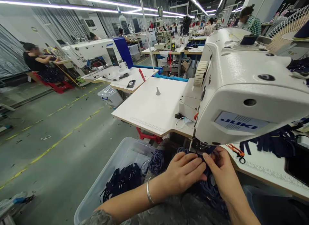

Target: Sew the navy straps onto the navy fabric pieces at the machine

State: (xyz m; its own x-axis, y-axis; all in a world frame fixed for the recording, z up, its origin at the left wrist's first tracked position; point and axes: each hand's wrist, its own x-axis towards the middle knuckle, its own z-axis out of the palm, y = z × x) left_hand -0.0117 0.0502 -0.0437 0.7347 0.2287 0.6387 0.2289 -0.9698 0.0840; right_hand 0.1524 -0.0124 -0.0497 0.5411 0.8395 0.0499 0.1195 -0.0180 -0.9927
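Note:
Just below the needle area of a white JUKI sewing machine (256, 99), both my hands are on dark navy patterned fabric (210, 189). My left hand (184, 170), with a silver bangle at the wrist, curls its fingers together over the fabric edge. My right hand (220, 163) pinches the cloth between thumb and fingers, its thumb close to the left fingertips. The fabric hangs down over my lap, and a bunched striped navy part (158, 160) lies left of my hands. The exact spot under the needle is partly hidden by the machine head and my fingers.
A clear plastic bin (83, 192) with navy pieces stands at lower left. Orange-handled thread snips (236, 151) and navy strips (272, 142) lie on the right table. A white tabletop (147, 105) extends left of the machine. A seated person (40, 59) works far left.

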